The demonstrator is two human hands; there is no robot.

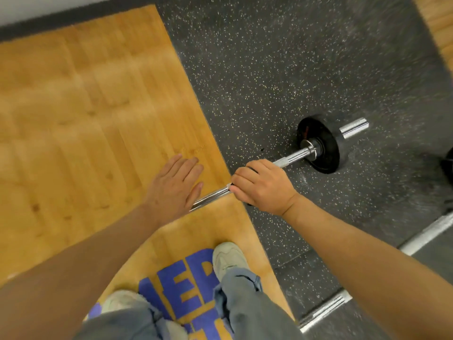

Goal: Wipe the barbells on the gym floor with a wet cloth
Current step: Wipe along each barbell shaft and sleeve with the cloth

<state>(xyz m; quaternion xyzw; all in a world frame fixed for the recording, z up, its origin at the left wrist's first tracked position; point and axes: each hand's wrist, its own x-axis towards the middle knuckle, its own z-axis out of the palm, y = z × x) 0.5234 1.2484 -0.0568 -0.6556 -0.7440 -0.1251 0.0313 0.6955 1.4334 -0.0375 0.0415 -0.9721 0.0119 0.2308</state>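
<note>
The right hand [263, 186] is curled around the bar of a barbell [291, 157], with something dark showing under its fingers. The left hand [174, 186] hovers flat and open just beside the bar, holding nothing. Beyond the right hand, the bar runs to a black plate [326, 146] resting on the speckled rubber floor [269, 69].

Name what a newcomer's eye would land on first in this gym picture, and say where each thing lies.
First, the chrome barbell running across the middle, its black plate resting on the speckled rubber floor at right. The right hand is closed around its shaft, while the left hand is open and flat over the wooden platform at left.
</note>
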